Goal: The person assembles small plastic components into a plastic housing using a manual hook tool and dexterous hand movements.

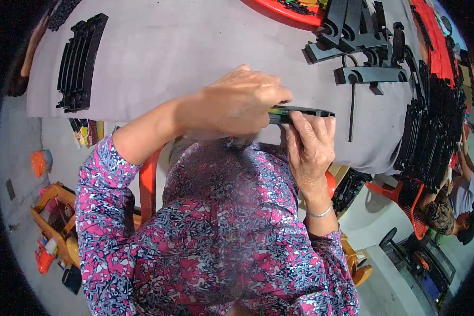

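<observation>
A slim black plastic bar (325, 112) with a hollow channel lies across the table's near edge, a green-yellow patch showing inside it. My right hand (312, 142) is closed on it, fingers on top near its right part, with a silver bangle on the wrist. At the bar's left end, my left hand (237, 102) is curled shut and slightly blurred. Its knuckles hide that end of the bar, and what its fingers pinch, if anything, cannot be made out.
Several black bars (81, 63) stand side by side at far left on the grey tablecloth (158, 47). More black parts (371, 75) pile up at right, near a thin black rod (352, 113). A red tray (295, 18) holds small pieces. Another person (461, 195) is at far right.
</observation>
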The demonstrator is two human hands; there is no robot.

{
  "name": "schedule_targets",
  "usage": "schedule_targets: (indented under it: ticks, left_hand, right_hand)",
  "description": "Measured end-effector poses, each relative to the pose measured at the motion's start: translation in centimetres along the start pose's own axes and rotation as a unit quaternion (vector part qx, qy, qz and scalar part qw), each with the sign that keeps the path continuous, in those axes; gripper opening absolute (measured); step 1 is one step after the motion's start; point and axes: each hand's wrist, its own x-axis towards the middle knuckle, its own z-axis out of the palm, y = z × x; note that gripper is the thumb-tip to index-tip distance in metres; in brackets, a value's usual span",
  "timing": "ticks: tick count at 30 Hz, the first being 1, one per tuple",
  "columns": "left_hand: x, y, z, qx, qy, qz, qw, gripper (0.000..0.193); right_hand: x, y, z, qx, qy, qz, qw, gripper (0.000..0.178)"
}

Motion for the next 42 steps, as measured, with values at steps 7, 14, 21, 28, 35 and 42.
schedule_targets:
  ticks: [7, 14, 21, 28, 35, 42]
  left_hand:
    - [0.4, 0.4, -0.9, -0.04, -0.067, -0.069, 0.995, 0.046]
    - [-0.1, -0.1, 0.3, 0.009, -0.032, -0.007, 0.999, 0.044]
    - [-0.3, -0.4, 0.5, 0.009, -0.003, 0.004, 1.0, 0.041]
    - [-0.7, -1.3, 1.2, -0.012, 0.124, 0.041, 0.991, 0.026]
    - [-1.5, -0.9, 0.3, -0.044, 0.115, 0.016, 0.992, 0.022]
    - [-2.4, -0.2, 0.7, -0.059, 0.13, -0.035, 0.989, 0.024]
  right_hand:
    - [-0.4, 0.1, 0.3, 0.002, 0.019, -0.004, 1.0, 0.032]
    - [-0.5, 0.3, 0.6, 0.007, 0.042, -0.01, 0.999, 0.033]
    - [-0.5, 0.3, 0.8, 0.004, 0.055, -0.037, 0.998, 0.037]
    - [0.3, 0.2, 0.8, -0.031, 0.022, -0.047, 0.998, 0.035]
    - [0.7, 0.0, 0.9, -0.028, -0.004, -0.029, 0.999, 0.03]
    - [0.7, 0.4, 1.0, -0.045, 0.013, -0.056, 0.997, 0.029]
